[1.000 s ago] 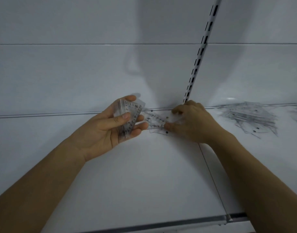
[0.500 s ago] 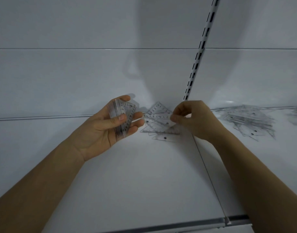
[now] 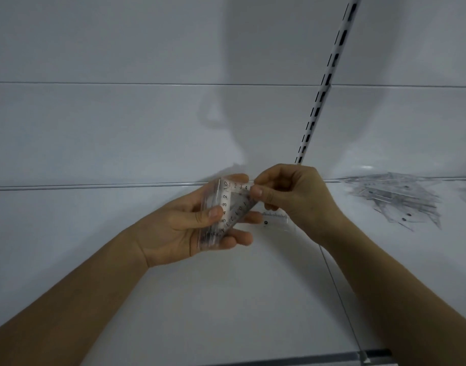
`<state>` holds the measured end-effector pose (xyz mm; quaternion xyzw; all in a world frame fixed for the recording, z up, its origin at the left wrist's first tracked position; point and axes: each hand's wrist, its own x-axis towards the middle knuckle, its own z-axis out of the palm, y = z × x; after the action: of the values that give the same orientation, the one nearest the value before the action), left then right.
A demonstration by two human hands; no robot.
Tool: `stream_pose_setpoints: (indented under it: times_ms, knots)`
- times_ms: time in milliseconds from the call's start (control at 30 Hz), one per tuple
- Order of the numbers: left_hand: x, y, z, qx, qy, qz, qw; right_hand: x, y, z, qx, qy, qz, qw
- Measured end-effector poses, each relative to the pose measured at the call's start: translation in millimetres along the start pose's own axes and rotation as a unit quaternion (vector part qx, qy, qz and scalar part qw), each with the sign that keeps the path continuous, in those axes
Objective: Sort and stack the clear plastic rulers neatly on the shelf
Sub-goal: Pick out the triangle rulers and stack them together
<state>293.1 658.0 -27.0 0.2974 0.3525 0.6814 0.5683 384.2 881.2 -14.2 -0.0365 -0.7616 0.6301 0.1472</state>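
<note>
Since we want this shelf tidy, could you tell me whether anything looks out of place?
Yes: a heap of clear rulers lies scattered at crossing angles on the shelf to the right, unstacked, and one loose ruler lies under the right hand.

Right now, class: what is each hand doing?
Left hand: grips the stack of clear rulers.
Right hand: pinches the top ruler's corner, setting it onto that stack.
</note>
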Motion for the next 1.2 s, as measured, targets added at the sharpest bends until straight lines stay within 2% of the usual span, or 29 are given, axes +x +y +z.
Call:
stream_pose_setpoints:
  times_ms: [100,233,300,367,433,600,700,833,1000,1200]
  knots:
    - [-1,0,-2,-0.005,0.009,0.005,1.000,-1,6,5,-0.089,0.054,-0.002,0.995]
    - [2,-1,0,0.008,0.040,0.052,0.998,3,13,3,-0.240,0.072,0.009,0.968]
    - [2,2,1,-0.003,0.058,0.075,0.996,5,18,-2,-0.364,0.057,0.028,0.929]
    - [1,5,-1,-0.014,0.077,0.088,0.993,5,19,-4,-0.472,0.000,0.080,0.878]
    - [0,7,-3,-0.012,0.102,0.089,0.991,5,19,-2,-0.509,-0.029,0.116,0.852]
    - [2,5,-5,0.006,0.112,0.080,0.990,11,20,-8,-0.413,-0.011,0.129,0.902]
    - [2,5,-4,0.008,0.124,0.079,0.989,9,21,-11,-0.376,0.019,0.106,0.921]
    - [2,7,-2,0.011,0.145,0.085,0.986,10,17,-16,-0.353,0.079,0.038,0.932]
    - [1,9,-4,0.013,0.179,0.090,0.980,11,6,-29,-0.264,0.162,-0.027,0.950]
    - [4,8,-6,0.012,0.195,0.075,0.978,11,7,-34,-0.193,0.188,-0.010,0.963]
